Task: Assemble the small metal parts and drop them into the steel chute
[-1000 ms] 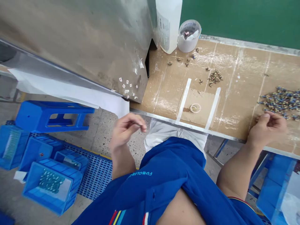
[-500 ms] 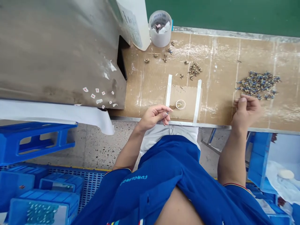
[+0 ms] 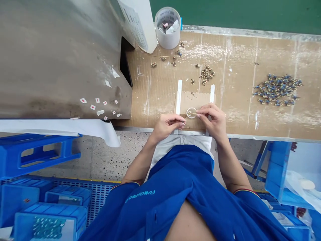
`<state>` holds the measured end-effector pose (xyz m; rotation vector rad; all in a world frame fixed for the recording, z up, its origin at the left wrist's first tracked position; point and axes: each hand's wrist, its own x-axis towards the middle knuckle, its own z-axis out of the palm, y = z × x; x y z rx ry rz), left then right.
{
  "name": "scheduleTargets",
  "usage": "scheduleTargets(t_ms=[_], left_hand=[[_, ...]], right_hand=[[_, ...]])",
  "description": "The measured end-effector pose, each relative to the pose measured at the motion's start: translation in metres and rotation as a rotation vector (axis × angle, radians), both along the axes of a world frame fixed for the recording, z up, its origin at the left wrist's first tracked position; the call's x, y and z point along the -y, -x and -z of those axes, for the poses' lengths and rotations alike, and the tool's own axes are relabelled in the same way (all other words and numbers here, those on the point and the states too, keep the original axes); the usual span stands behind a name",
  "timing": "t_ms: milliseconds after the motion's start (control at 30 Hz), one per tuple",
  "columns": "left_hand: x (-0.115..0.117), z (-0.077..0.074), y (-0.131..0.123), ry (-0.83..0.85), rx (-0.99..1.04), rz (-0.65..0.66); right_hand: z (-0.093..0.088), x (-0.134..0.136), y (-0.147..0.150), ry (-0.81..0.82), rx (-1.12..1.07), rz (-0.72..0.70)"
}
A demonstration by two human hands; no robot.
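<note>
My left hand is closed in a pinch just left of a small round white dish. Whatever sits between its fingertips is too small to make out. Over the dish's right side, my right hand pinches a thin yellowish stick, like a toothpick, whose tip reaches into the dish. The dish rests on a cardboard pad held by two white tape strips. Beyond it lies a small heap of brass-coloured parts. A larger pile of brass and blue parts spreads out at the right.
A tape roll holding scraps stands at the back beside a white bottle. Another thin stick and several loose parts lie nearby. A metal box borders the left side. Blue crates are below.
My right hand has moved left from the large pile to the dish and taken hold of the thin stick there. My left hand has stayed nearly in place, still pinched.
</note>
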<state>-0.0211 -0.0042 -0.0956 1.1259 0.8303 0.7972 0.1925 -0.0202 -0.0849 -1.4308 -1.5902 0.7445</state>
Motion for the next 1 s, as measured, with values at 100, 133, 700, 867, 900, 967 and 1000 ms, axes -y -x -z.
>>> scheduleTargets(t_ms=[100, 133, 700, 867, 900, 967, 1000], left_hand=[[0.001, 0.0, 0.0, -0.025, -0.037, 0.013], [0.002, 0.0, 0.0, -0.037, -0.05, 0.015], [0.006, 0.002, -0.005, -0.262, -0.195, 0.022], [0.005, 0.002, -0.004, -0.269, -0.197, 0.029], [0.005, 0.003, -0.004, -0.27, -0.196, 0.029], [0.005, 0.003, -0.004, -0.273, -0.199, 0.03], [0.005, 0.004, -0.005, -0.273, -0.2, 0.032]], right_hand=[[-0.003, -0.004, 0.006, -0.067, 0.054, -0.059], [-0.005, -0.006, 0.008, -0.075, 0.078, -0.077], [-0.012, 0.022, 0.02, -0.04, -0.159, 0.114], [-0.01, 0.022, 0.022, -0.079, -0.133, 0.096], [-0.01, 0.022, 0.022, -0.083, -0.121, 0.092], [-0.009, 0.021, 0.023, -0.082, -0.09, 0.081], [-0.009, 0.021, 0.023, -0.078, -0.073, 0.076]])
